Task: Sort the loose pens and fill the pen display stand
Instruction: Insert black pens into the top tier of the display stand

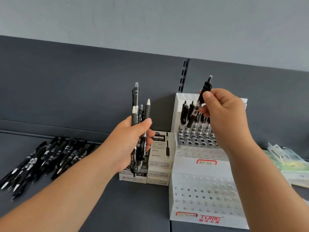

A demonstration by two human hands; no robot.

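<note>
a single pen (pixel 199 104) is pinched by the right hand (pixel 222 111) over the display stand (pixel 200 168) while a bundle of pens (pixel 139 124) is gripped by the left hand (pixel 132 139); lowering tip-first into a free hole is judged next.

The pile of loose pens (pixel 41 161) is blurry, and the left edge cuts some off. The left hand (pixel 127 143) covers the middle of its bunch of pens (pixel 138 114) and part of the white boxes (pixel 160 162). The print on the boxes is too small to read. The right hand (pixel 222 111) hides part of its one pen (pixel 206 87) and the right end of the stand's (pixel 189 166) back row. The green papers (pixel 287 161) are blurry and cut off.
</note>
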